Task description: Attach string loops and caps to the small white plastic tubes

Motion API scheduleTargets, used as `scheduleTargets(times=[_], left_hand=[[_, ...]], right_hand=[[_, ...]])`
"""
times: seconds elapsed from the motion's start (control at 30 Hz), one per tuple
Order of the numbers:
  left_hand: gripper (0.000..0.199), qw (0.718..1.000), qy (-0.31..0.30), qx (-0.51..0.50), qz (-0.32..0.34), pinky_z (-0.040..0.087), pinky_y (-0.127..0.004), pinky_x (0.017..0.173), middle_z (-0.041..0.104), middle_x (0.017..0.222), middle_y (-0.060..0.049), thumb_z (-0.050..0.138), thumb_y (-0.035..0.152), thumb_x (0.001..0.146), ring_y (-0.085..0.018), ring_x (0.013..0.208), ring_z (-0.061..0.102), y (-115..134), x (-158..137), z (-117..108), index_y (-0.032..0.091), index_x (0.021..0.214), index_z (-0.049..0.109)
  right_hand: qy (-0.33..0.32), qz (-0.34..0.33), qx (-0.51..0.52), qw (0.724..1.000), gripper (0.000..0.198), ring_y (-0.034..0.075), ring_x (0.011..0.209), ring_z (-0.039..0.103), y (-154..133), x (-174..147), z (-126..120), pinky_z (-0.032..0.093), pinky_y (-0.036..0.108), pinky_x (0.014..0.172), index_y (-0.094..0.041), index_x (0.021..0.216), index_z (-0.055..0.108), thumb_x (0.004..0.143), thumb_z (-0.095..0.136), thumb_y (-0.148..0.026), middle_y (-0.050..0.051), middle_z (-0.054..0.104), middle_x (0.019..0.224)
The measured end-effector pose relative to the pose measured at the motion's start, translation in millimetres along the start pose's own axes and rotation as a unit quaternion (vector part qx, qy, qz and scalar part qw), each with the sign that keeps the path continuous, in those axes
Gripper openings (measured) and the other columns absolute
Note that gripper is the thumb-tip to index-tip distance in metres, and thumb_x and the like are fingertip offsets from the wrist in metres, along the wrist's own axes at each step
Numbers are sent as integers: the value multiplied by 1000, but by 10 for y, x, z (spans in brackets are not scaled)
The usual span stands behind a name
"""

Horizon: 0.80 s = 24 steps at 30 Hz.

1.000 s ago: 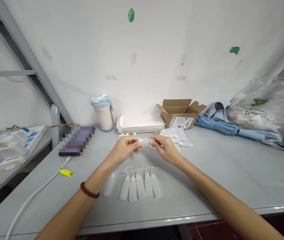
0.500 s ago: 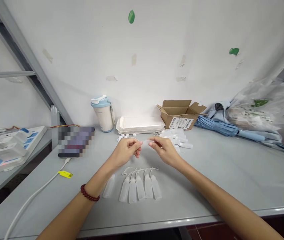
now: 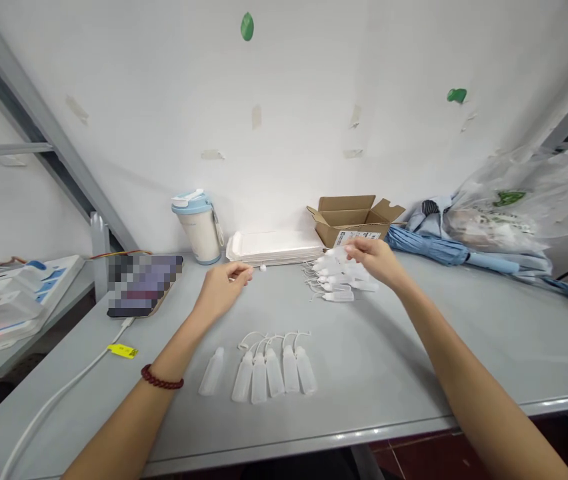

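Observation:
My right hand (image 3: 373,259) is closed at the fingertips on a small translucent squeeze bottle (image 3: 337,253), over a pile of similar bottles (image 3: 337,279) with thin strap-like tails. My left hand (image 3: 221,288) hovers beside small white caps (image 3: 263,268), its fingers pressed together; whatever is in them is hidden. Nearer the front edge, several bottles (image 3: 274,375) lie side by side with looped white straps at their necks. One bottle without a strap (image 3: 212,373) rests to their left.
Behind the hands are a stack of white envelopes (image 3: 277,247) and an open cardboard box (image 3: 351,220). A cup with a blue lid (image 3: 199,230) stands left of them, near a phone (image 3: 147,287) on a white cable. A folded blue umbrella (image 3: 429,247) and plastic bag (image 3: 504,207) lie right.
My hands have moved apart. The right one went right to the bottle pile; the left one shifted left, toward the caps. The view has shifted slightly. The front row stays put.

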<state>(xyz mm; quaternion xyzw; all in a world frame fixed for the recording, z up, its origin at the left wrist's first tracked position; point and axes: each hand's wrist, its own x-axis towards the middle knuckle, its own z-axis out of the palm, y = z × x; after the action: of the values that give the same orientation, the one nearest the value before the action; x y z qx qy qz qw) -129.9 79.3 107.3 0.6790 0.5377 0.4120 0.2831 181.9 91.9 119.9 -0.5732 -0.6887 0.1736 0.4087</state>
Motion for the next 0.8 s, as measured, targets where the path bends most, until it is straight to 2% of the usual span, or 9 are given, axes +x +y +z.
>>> scheduleTargets(times=[0.1,0.23,0.43,0.6,0.8], left_hand=[[29,996,23,81,-5,48,-29,69,70,72,-5,53,38,71,-20,69,62,-98,61,-68,14,75,69],[27,990,24,140,-9,46,-28,70,70,71,-5,51,35,72,-21,72,63,-210,95,-77,15,73,69],[27,983,21,181,-14,46,-28,70,72,75,-6,49,32,74,-22,77,64,-350,145,-103,14,76,69],[25,978,27,208,-3,46,-28,72,73,80,-7,50,27,73,-23,80,64,-414,166,-101,14,80,70],[26,967,29,251,27,46,-29,73,72,82,-8,49,24,75,-22,77,63,-490,186,-93,14,86,70]], right_hand=[[8,62,-9,998,28,15,61,54,356,43,-208,41,27,59,-13,87,65,73,52,-33,4,63,66],[16,90,-37,995,28,16,61,55,579,24,-200,42,28,62,-13,87,66,69,57,-32,3,63,66],[33,67,-125,989,22,18,70,59,574,42,-72,44,29,70,-14,84,69,67,60,-24,7,69,80],[50,60,-152,985,22,17,69,58,573,42,-65,44,30,71,-14,88,68,67,62,-20,8,69,89],[92,35,-177,979,19,16,67,58,586,54,-66,44,31,72,-14,83,66,65,62,-15,7,65,83]])
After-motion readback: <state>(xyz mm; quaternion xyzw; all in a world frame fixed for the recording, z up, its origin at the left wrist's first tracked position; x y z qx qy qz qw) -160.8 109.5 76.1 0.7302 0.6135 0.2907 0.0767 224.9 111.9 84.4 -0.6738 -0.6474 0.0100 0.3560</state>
